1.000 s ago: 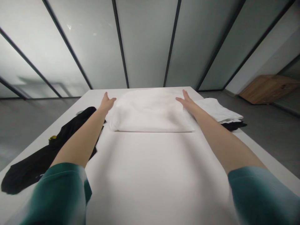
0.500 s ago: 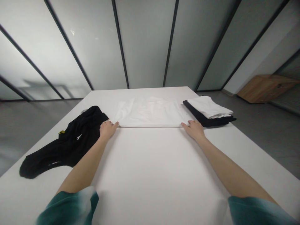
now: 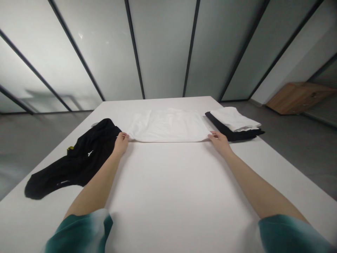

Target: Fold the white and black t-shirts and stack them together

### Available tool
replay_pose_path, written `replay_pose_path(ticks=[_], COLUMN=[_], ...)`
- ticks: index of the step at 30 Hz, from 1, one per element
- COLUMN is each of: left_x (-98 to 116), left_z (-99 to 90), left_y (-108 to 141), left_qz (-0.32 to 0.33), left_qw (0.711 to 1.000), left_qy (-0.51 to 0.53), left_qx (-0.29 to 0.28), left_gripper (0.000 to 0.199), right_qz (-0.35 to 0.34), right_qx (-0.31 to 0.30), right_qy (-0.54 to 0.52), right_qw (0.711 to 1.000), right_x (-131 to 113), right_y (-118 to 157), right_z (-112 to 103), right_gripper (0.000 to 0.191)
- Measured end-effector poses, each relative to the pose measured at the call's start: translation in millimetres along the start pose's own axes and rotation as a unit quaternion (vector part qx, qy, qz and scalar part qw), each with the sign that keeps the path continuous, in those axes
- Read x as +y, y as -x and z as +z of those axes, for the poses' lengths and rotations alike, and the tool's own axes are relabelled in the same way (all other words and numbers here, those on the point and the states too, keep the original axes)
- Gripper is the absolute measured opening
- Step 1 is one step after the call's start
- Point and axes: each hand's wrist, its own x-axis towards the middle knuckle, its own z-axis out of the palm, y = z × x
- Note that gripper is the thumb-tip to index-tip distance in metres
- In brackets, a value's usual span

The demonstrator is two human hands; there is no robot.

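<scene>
A white cloth garment [image 3: 168, 126], folded into a wide rectangle, lies across the far half of the table. At its near left corner my left hand [image 3: 121, 141] pinches the fabric between thumb and fingers. The near right corner is gripped the same way by my right hand [image 3: 219, 141]. Between the hands the near edge runs almost straight, curving up a little at both ends. The exact kind of garment cannot be made out.
Left of my left forearm lies a crumpled black garment [image 3: 79, 160] with small white marks. A folded stack at the right has a white cloth [image 3: 234, 118] over a black cloth [image 3: 237, 136]. The white table [image 3: 168, 189] stands before frosted panels; a wooden cabinet [image 3: 297, 98] is beyond.
Both hands have shifted slightly outward to the garment's near corners, and their fingers have closed on the fabric. The near corners have lifted a little. The other clothes stay in place.
</scene>
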Motion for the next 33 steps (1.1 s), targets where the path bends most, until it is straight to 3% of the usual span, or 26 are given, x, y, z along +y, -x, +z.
replay_pose_path(ticks=[3, 6, 8, 11, 15, 19, 21, 26, 30, 33], left_x=[1.3, 3.2, 3.3, 2.0, 3.9, 9.6, 10.7, 7.0, 5.3, 6.3], left_z=[0.9, -2.1, -6.2, -13.7, -20.6, -21.5, -21.5, -21.7, -24.0, -29.4], left_y=[0.3, 0.1, -0.8, -1.3, 2.5, 5.8, 5.6, 4.9, 5.0, -1.0], left_qz=[-0.009, -0.022, -0.022, 0.003, 0.012, -0.020, -0.029, 0.015, 0.035, 0.024], left_qw=[0.986, 0.969, 0.974, 0.995, 0.988, 0.957, 0.951, 0.979, 0.983, 0.974], left_qy=[0.162, 0.238, 0.220, 0.094, -0.148, -0.290, -0.307, -0.202, -0.180, -0.222], left_qx=[-0.022, -0.058, -0.058, -0.010, 0.043, 0.024, 0.015, 0.009, 0.018, -0.032], left_gripper=[0.013, 0.022, 0.020, 0.011, 0.012, 0.030, 0.033, 0.038, 0.034, 0.024], right_qz=[0.043, 0.065, 0.071, 0.089, 0.081, -0.003, 0.002, -0.029, -0.047, -0.038], right_qx=[-0.024, -0.031, -0.018, 0.013, 0.067, 0.080, 0.061, 0.002, -0.041, -0.088], right_qy=[-0.115, -0.197, -0.233, -0.250, -0.115, 0.115, 0.152, 0.120, 0.145, 0.197], right_qw=[0.992, 0.978, 0.970, 0.964, 0.988, 0.990, 0.987, 0.992, 0.988, 0.976], right_x=[-3.2, -4.7, -4.9, -5.1, -5.5, -3.4, -1.4, 4.9, 6.8, 0.6], right_y=[-0.4, -1.5, -3.2, -5.9, -5.0, -1.8, -1.7, -4.1, -5.1, -7.6], right_z=[-1.1, -0.7, -0.3, -0.3, -4.2, -10.5, -11.3, -7.1, -8.8, -15.1], right_gripper=[0.041, 0.045, 0.045, 0.038, 0.022, 0.011, 0.009, 0.046, 0.034, 0.024])
